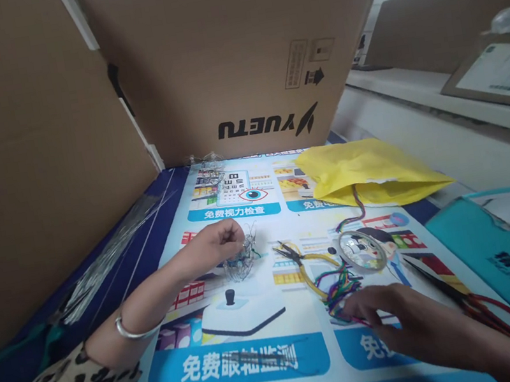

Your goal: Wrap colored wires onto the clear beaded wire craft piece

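Observation:
My left hand (228,242), fingers curled together, is closed at the top of a tangled clump of thin silvery wire (242,264). Its exact grip on the wire is partly hidden by the fingers. At the right, my right hand (395,311) pinches a bundle of multicoloured threads (340,287) lying on the printed sheet. Yellow-handled pliers (301,261) rest between the hands, with one handle against the threads. Behind the right hand lies a roll of clear tape (362,250). Red-handled scissors (468,299) lie to its right.
A yellow pouch (367,167) with a braided cord lies at the back right. Tall cardboard panels (234,58) stand behind and at the left. Straight wires (107,266) lie at the left, thin dark pieces (262,361) in front. A teal box (504,268) sits at the right edge.

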The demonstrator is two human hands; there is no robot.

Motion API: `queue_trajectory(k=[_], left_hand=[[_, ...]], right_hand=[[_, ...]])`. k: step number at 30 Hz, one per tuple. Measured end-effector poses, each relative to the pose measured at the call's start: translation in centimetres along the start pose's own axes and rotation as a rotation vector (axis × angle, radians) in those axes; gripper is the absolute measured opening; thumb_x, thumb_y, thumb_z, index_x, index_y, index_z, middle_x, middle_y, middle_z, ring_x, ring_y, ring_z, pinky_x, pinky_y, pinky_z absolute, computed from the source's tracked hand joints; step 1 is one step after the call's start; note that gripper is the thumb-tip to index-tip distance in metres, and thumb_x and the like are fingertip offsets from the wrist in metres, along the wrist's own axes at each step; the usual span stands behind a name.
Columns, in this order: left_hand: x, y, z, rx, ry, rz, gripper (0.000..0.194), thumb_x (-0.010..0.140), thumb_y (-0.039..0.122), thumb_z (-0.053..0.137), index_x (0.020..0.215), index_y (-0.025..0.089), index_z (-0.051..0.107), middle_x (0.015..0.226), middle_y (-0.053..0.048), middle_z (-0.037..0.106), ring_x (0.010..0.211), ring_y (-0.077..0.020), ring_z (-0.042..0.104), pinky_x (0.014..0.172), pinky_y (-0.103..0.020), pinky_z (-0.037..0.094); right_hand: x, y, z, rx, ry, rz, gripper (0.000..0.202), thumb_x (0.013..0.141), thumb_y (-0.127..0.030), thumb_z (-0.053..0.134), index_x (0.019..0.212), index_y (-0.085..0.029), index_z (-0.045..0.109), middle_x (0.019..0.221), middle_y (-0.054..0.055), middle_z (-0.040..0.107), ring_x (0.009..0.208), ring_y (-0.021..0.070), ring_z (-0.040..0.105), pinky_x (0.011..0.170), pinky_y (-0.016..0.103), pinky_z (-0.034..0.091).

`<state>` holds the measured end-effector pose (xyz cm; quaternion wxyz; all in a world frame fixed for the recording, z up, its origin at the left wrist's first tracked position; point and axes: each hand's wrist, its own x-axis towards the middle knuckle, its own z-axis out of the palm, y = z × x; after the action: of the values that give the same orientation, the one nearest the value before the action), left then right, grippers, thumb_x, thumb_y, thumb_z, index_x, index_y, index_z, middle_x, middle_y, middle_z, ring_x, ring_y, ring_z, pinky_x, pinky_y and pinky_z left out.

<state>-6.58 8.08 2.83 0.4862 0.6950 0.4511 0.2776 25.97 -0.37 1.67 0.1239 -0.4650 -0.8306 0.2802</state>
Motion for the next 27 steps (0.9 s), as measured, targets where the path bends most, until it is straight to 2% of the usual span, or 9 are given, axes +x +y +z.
queue_trajectory(k=[3,6,9,11,12,17,20,24,27], left_hand=[[0.0,0.0,-0.1,-0.012,-0.024,0.006,0.003,0.075,0.02,0.055,0.075,0.018,0.052,0.063,0.005,0.05,0.055,-0.0089,0.045,0.054,-0.022,0.036],[0.0,0.1,0.1,0.0,-0.013,0.003,0.004,0.074,0.02,0.055,0.074,0.017,0.052,0.063,0.004,0.05,0.055,-0.0091,0.045,0.054,-0.022,0.036],[0.1,0.1,0.2,0.036,0.022,-0.003,0.008,0.075,0.024,0.056,0.074,0.017,0.052,0.063,0.004,0.051,0.057,-0.0102,0.046,0.054,-0.023,0.036],[0.1,0.1,0.3,0.064,0.064,-0.002,0.011,0.074,0.026,0.058,0.073,0.017,0.052,0.062,0.004,0.049,0.057,-0.0104,0.045,0.054,-0.023,0.035],[0.2,0.1,0.4,0.082,0.089,-0.015,0.012,0.073,0.028,0.059,0.073,0.017,0.052,0.062,0.004,0.049,0.057,-0.0106,0.044,0.053,-0.023,0.035],[0.3,-0.3,0.9,0.021,0.193,-0.041,0.017,0.073,0.032,0.06,0.074,0.018,0.051,0.067,0.003,0.051,0.06,-0.0114,0.045,0.055,-0.024,0.035],[0.3,-0.6,1.5,-0.052,0.249,-0.037,0.016,0.074,0.031,0.06,0.075,0.018,0.052,0.068,0.003,0.051,0.062,-0.0114,0.047,0.057,-0.023,0.035],[0.3,-0.7,2.5,-0.145,0.284,-0.04,0.016,0.072,0.029,0.062,0.074,0.017,0.053,0.068,0.003,0.052,0.062,-0.011,0.047,0.059,-0.024,0.036],[0.2,-0.7,3.1,-0.226,0.273,-0.026,0.016,0.073,0.029,0.062,0.073,0.017,0.052,0.066,0.004,0.05,0.06,-0.0102,0.046,0.057,-0.023,0.035]], right_hand=[[-0.8,0.0,-1.2,0.11,-0.106,0.031,0.029,0.076,-0.02,0.057,0.103,-0.023,0.066,0.1,0.009,0.07,0.087,0.025,0.066,0.073,0.03,0.052],[-1.3,-0.2,-2.8,0.161,-0.152,0.081,0.038,0.076,-0.025,0.061,0.114,-0.023,0.062,0.101,0.011,0.07,0.087,0.0269,0.066,0.074,0.034,0.053],[-0.8,-1.1,-4.4,0.25,-0.114,0.067,0.022,0.077,-0.023,0.061,0.098,-0.022,0.066,0.097,0.009,0.069,0.087,0.0239,0.064,0.074,0.033,0.051],[0.0,-2.0,-5.0,0.341,-0.023,0.061,0.004,0.075,-0.02,0.06,0.077,-0.02,0.063,0.091,0.007,0.068,0.083,0.0203,0.062,0.071,0.03,0.049],[0.5,-2.3,-5.1,0.383,0.029,0.073,0.006,0.075,-0.019,0.059,0.069,-0.019,0.059,0.087,0.006,0.067,0.079,0.018,0.06,0.069,0.029,0.048],[3.2,-3.3,-3.9,0.628,0.162,0.135,0.008,0.069,-0.018,0.06,0.063,-0.017,0.055,0.072,0.003,0.064,0.056,0.0098,0.052,0.048,0.022,0.039],[4.9,-3.9,-3.0,0.722,0.167,0.2,0.009,0.068,-0.018,0.062,0.063,-0.016,0.054,0.068,0.001,0.064,0.045,0.0059,0.046,0.04,0.019,0.034],[8.0,-5.2,-1.7,0.734,0.188,0.2,0.012,0.065,-0.02,0.065,0.065,-0.017,0.053,0.056,-0.003,0.06,0.044,0.0071,0.05,0.04,0.019,0.039],[10.3,-6.1,-0.5,0.756,0.18,0.146,0.009,0.067,-0.021,0.062,0.072,-0.018,0.056,0.058,-0.004,0.059,0.048,0.0084,0.053,0.046,0.021,0.045]])
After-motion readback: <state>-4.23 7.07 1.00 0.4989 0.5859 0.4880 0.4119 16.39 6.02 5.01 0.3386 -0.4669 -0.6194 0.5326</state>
